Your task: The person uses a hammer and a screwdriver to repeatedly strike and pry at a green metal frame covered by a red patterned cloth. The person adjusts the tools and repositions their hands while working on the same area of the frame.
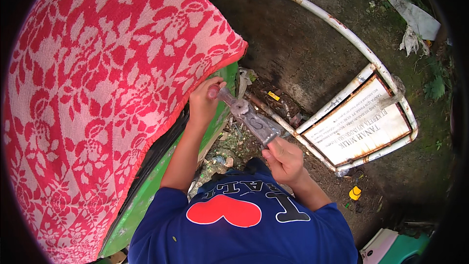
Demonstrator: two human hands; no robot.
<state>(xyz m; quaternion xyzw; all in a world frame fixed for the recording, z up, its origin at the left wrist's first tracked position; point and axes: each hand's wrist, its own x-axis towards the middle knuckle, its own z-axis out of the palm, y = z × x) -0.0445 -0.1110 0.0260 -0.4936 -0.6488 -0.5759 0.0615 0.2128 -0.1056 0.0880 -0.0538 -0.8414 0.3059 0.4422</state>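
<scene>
A grey, worn tool (pixel 248 118) with a round boss and a reddish end piece (pixel 213 93) lies diagonally between my hands. My left hand (pixel 201 101) is closed at the reddish end, beside the hem of a pink-and-red floral cloth (pixel 107 58). The cloth drapes over a green structure (pixel 220 122) with dark plastic under it. My right hand (pixel 286 161) grips the lower end of the tool, thumb along it. What lies under my left palm is hidden.
A rusty white tubular frame (pixel 326 17) with a sign panel (pixel 361 122) lies to my right on dark, mossy concrete (pixel 303 49). Debris and yellow scraps (pixel 355 193) litter the ground. A torn pale sheet (pixel 415 14) is at upper right, a green-and-white object (pixel 400 249) at lower right.
</scene>
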